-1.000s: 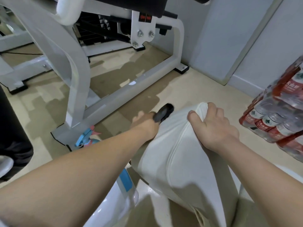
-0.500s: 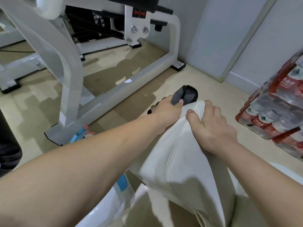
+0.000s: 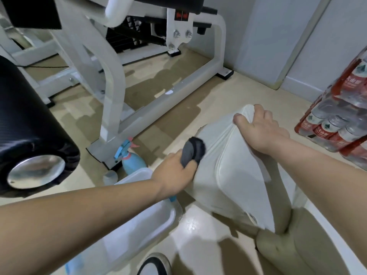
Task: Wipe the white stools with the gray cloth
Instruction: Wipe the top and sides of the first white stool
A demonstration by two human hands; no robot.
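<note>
Gray cloth (image 3: 193, 150) clenched in the left hand (image 3: 174, 175) meets the tilted white stool (image 3: 234, 169), right hand (image 3: 262, 132) gripping it at one o'clock: wiping seemingly midway, neighbouring stool (image 3: 143, 213) probably pending.

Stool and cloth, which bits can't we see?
All in the head view:
stool: top end hidden inside the right hand.
cloth: lower part hidden inside the left hand.
bottle pack: cut off by the right edge.
shoe: cut off by the bottom edge.
</note>
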